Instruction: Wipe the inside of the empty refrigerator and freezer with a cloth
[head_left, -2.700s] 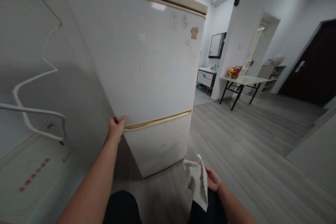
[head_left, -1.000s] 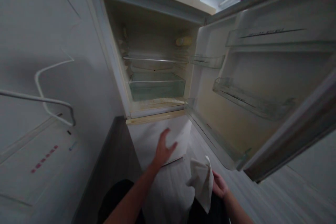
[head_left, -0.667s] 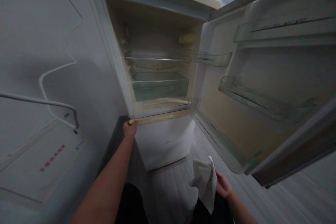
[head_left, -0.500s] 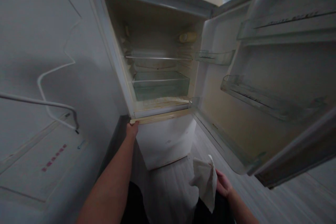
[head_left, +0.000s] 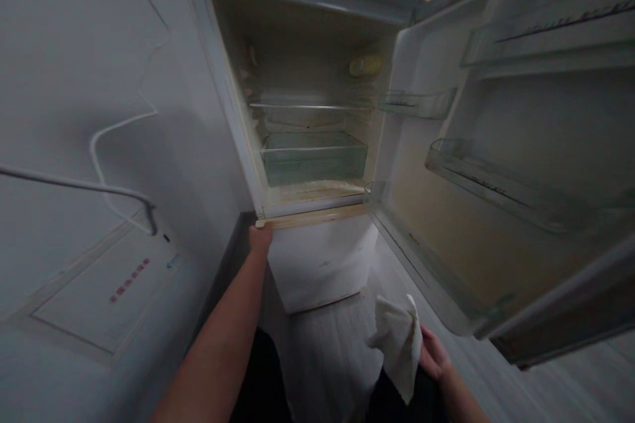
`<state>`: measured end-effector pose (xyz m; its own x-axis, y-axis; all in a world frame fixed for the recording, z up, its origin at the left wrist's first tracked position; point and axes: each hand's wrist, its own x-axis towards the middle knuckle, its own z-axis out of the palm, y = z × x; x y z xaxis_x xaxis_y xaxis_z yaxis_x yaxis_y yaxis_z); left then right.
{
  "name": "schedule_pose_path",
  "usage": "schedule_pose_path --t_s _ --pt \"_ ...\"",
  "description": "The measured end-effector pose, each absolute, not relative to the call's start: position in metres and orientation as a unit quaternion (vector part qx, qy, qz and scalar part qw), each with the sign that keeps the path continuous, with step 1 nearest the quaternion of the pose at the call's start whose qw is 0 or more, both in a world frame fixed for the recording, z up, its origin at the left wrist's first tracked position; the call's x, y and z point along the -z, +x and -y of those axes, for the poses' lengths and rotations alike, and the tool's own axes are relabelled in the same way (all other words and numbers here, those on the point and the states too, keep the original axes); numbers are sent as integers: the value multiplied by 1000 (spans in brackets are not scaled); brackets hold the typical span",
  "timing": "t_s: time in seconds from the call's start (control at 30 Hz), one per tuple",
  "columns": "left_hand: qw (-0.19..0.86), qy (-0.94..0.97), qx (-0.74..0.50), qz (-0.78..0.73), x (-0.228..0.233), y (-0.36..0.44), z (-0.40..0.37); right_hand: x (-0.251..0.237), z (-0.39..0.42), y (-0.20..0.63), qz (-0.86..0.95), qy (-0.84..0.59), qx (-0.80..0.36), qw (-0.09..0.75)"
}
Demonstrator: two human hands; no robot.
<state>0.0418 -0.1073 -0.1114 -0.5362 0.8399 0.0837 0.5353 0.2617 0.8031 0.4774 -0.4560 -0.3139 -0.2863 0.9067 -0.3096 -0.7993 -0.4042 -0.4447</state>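
Observation:
A fridge (head_left: 292,46) stands in front of me with its upper compartment uncovered. My left hand (head_left: 260,238) is closed on the top left corner of the white lower fridge door (head_left: 322,264), its fingertips hidden at the edge. At the lower right, near my knee, my right hand (head_left: 433,351) grips a white cloth (head_left: 397,337) that hangs down in loose folds. Inside the compartment, a clear drawer (head_left: 317,162) sits below a glass shelf (head_left: 312,106).
The upper fridge door (head_left: 417,172) is swung wide to the right, with clear door bins (head_left: 476,178) on it. A white cable (head_left: 74,180) hangs before the left wall, by a white panel (head_left: 99,310). Grey flooring (head_left: 327,357) lies below.
My view has shifted slightly, so the fridge sits a little farther right. Both hands keep their places, the left at the lower door's corner and the right on the cloth.

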Motion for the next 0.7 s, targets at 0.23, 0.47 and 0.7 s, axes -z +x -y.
schedule_pose_path --t_s 0.23,0.47,0.7 --pt "216 394 -458 -767 119 43 108 325 452 484 89 -260 -800 534" --pt "237 386 -499 -739 125 39 102 326 440 483 75 -310 -780 538" --pt "241 384 -540 -709 118 45 121 319 423 473 116 -298 -799 510"
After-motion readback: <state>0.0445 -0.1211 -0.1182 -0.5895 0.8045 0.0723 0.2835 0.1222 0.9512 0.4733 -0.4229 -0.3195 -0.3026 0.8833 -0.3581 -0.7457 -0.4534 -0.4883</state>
